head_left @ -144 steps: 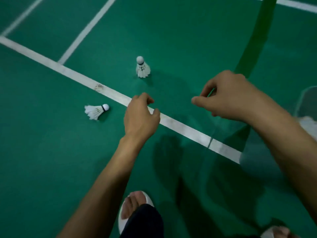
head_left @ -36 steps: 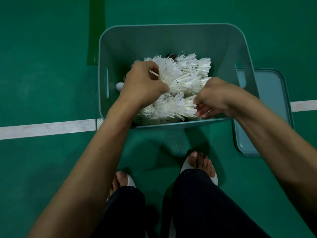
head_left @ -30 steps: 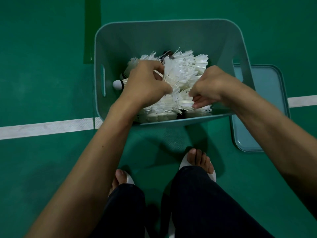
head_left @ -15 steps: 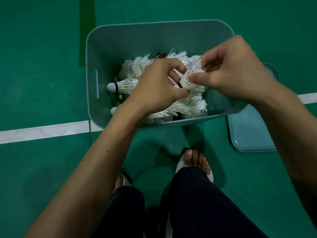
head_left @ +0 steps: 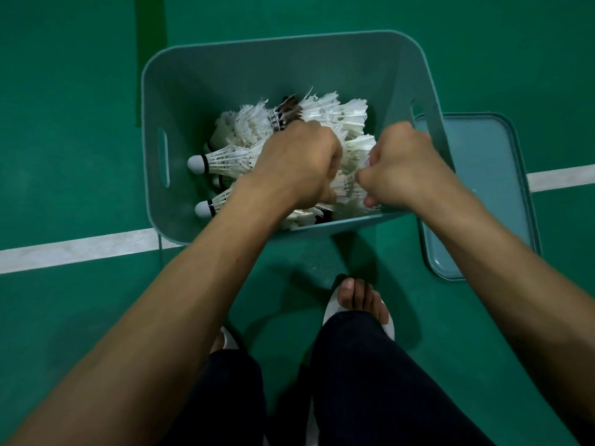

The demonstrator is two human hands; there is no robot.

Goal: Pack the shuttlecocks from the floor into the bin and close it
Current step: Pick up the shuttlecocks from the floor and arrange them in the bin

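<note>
1. As the packing step appeared to near its end, the left hand [head_left: 299,165] and right hand [head_left: 402,162] were curled tight round shuttlecocks [head_left: 322,114] piled inside the bin [head_left: 257,69], seen from the head camera.
2. The lid [head_left: 483,175] lay on the floor [head_left: 64,91] just right of the right hand; closing would likely require letting go of the feathers and reaching for it.

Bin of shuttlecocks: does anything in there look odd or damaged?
One dark brownish piece sits at the back of the pile among white shuttlecocks, several with frayed feathers. What it is I cannot tell. The bin itself looks fine.
</note>
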